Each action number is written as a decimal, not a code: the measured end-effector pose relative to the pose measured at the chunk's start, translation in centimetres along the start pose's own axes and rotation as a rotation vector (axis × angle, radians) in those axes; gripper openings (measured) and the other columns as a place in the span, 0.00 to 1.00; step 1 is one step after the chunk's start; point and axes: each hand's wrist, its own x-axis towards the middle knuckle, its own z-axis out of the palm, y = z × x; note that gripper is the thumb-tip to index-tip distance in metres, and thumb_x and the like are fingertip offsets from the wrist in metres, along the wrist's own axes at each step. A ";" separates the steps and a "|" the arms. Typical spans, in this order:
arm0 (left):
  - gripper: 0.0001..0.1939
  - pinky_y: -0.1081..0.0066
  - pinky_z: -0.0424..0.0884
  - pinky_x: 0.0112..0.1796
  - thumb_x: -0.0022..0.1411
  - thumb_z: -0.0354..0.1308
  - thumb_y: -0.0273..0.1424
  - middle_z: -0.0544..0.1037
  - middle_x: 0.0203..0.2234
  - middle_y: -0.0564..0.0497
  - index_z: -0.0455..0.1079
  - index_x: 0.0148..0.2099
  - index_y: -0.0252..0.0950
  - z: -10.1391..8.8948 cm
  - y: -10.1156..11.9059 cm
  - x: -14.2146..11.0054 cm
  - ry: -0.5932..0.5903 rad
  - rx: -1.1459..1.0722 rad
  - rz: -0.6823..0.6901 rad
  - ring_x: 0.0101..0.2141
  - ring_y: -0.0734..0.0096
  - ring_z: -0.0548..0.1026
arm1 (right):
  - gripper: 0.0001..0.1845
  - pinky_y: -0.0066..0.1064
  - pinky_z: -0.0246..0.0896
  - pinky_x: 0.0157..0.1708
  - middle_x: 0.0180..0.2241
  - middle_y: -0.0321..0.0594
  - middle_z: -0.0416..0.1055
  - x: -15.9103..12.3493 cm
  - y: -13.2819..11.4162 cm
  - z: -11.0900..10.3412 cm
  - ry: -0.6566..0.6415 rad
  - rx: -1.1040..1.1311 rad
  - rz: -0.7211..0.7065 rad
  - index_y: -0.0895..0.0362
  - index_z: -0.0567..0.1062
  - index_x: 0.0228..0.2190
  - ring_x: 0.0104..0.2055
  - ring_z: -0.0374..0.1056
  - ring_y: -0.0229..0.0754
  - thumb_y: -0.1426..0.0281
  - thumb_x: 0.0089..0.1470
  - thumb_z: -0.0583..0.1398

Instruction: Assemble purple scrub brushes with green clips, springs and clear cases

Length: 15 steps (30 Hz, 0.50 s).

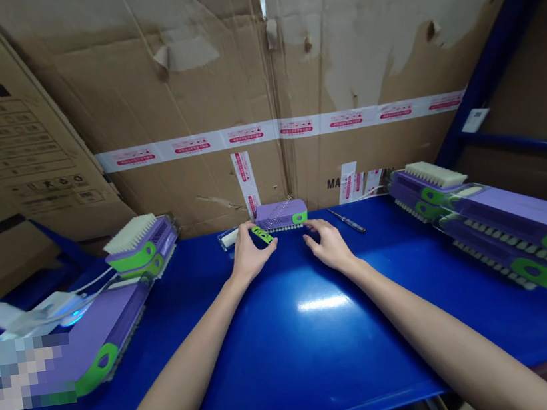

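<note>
My left hand pinches a small green plastic piece with holes between thumb and fingers. Just behind it, a purple brush head with a green end rests bristles down on the blue table. My right hand is empty, its fingers curved but apart, close to the right end of that brush head. Left of my left hand lies a clear plastic part with a white strip, partly covered by the hand. A thin screwdriver lies beyond my right hand.
Purple and green brushes are stacked on the left, beside a white device with a blue light and white cables. More stacked brushes stand on the right. Taped cardboard walls the back; a blue frame post rises at right.
</note>
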 end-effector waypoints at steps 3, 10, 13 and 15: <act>0.25 0.59 0.64 0.50 0.48 0.63 0.39 0.68 0.51 0.42 0.54 0.43 0.39 0.0 0.1 -0.1 -0.058 -0.061 0.005 0.50 0.58 0.69 | 0.27 0.47 0.58 0.52 0.52 0.51 0.65 0.0 0.1 -0.2 -0.056 -0.040 0.006 0.59 0.65 0.53 0.54 0.60 0.52 0.70 0.51 0.56; 0.26 0.59 0.64 0.49 0.48 0.63 0.39 0.68 0.53 0.41 0.54 0.44 0.39 -0.2 0.3 -0.1 -0.084 -0.078 -0.019 0.51 0.58 0.69 | 0.46 0.53 0.46 0.58 0.65 0.51 0.43 -0.2 0.6 -0.3 -0.226 -0.037 -0.014 0.56 0.45 0.64 0.66 0.41 0.56 0.66 0.48 0.59; 0.25 0.62 0.67 0.44 0.47 0.63 0.37 0.68 0.53 0.41 0.54 0.44 0.39 -0.3 0.6 -0.1 -0.114 -0.102 0.008 0.49 0.59 0.70 | 0.45 0.54 0.46 0.58 0.64 0.51 0.48 -0.3 0.6 -0.2 -0.256 -0.035 -0.021 0.53 0.44 0.64 0.64 0.46 0.56 0.66 0.49 0.59; 0.26 0.65 0.67 0.40 0.46 0.63 0.36 0.69 0.52 0.42 0.54 0.44 0.40 -0.3 0.6 0.0 -0.131 -0.127 0.029 0.47 0.60 0.71 | 0.44 0.54 0.45 0.58 0.63 0.51 0.50 -0.4 0.4 -0.3 -0.280 -0.048 -0.021 0.53 0.45 0.64 0.64 0.48 0.55 0.67 0.50 0.58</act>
